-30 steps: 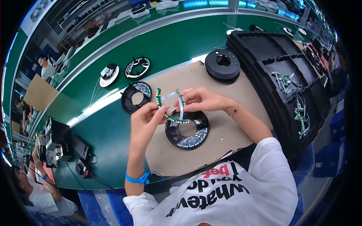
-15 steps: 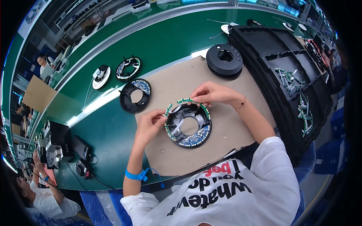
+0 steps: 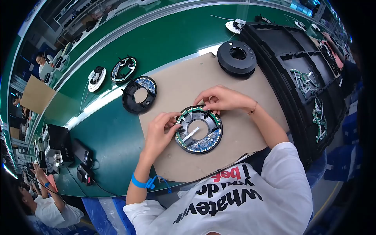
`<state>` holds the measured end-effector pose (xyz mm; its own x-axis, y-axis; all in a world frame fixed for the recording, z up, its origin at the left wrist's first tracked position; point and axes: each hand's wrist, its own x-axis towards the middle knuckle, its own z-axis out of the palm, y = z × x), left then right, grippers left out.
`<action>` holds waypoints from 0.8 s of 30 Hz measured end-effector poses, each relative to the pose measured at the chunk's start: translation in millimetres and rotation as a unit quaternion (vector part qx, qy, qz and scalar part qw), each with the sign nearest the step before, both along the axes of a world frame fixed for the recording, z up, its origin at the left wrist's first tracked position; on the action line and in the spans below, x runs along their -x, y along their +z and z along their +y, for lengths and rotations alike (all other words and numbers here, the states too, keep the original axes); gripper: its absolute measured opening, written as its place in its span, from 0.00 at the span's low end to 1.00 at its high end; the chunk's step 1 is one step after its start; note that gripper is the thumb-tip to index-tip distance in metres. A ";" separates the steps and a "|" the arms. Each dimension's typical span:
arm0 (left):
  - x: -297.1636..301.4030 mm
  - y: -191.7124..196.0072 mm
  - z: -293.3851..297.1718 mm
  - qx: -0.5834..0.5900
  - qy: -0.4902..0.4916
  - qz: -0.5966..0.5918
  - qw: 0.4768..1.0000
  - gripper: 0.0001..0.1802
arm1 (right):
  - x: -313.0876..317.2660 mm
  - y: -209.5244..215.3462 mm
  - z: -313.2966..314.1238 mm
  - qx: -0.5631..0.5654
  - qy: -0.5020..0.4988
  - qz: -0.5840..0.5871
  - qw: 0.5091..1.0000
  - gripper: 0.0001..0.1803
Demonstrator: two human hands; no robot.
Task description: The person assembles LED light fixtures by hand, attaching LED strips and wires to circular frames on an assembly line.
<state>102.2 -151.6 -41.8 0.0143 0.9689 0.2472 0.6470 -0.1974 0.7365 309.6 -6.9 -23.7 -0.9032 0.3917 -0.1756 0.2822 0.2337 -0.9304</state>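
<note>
Lowered since a moment ago onto the black round LED-studded ring housing [image 3: 199, 130] at the brown cardboard mat's [image 3: 254, 133] middle, left hand [image 3: 159, 132] and right hand [image 3: 219, 98] pinching its green strip into the rim, seating apparently under way.

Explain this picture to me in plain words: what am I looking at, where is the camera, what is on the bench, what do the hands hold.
There is no machine here: a person works with two bare hands. The camera sits on the person's head and looks down through a fisheye lens, so straight edges bend. The left hand and right hand both press on the rim of a black ring assembly lined with a green strip. It lies on a brown cardboard sheet on a green bench. Nearby are a second black ring, a black round spool, and black trays with green parts at the right. The left wrist wears a blue strap.
</note>
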 end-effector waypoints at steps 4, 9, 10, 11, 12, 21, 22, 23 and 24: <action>7.6 -0.3 -7.2 -0.008 -0.049 0.048 0.998 0.23 | -8.3 -6.1 10.7 -0.145 0.093 0.082 0.982 0.18; 4.8 4.0 -13.6 0.023 -0.072 0.131 0.988 0.27 | -8.9 -6.6 6.6 -0.172 0.122 0.044 0.976 0.22; 4.7 4.7 -12.2 0.014 -0.073 0.143 0.987 0.27 | -7.6 -6.8 7.1 -0.171 0.122 0.044 0.977 0.22; 4.5 5.0 -11.1 0.005 -0.073 0.154 0.985 0.26 | -6.5 -6.3 7.6 -0.191 0.120 0.034 0.974 0.23; 4.9 4.4 -10.4 0.006 -0.073 0.154 0.985 0.26 | -6.1 -6.8 8.6 -0.212 0.118 0.023 0.970 0.23; 9.5 -4.7 -5.7 0.006 -0.083 0.195 0.977 0.28 | -7.7 -21.5 18.9 -0.205 0.099 0.036 0.973 0.22; 10.1 -6.7 -5.3 0.003 -0.080 0.201 0.976 0.27 | -6.8 -21.1 17.9 -0.204 0.099 0.036 0.973 0.22; 10.3 -8.0 -5.1 -0.001 -0.077 0.207 0.975 0.27 | -5.2 -19.4 16.0 -0.214 0.096 0.031 0.972 0.20; 9.5 -6.9 -5.3 0.000 -0.077 0.206 0.975 0.27 | -4.2 -18.3 14.6 -0.224 0.093 0.026 0.970 0.19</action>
<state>92.7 -156.9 -48.7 0.2577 0.9473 0.1903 0.8512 -0.3157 0.4192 313.8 7.7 -42.0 -0.9688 0.2470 0.0225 0.1515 0.6610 -0.7350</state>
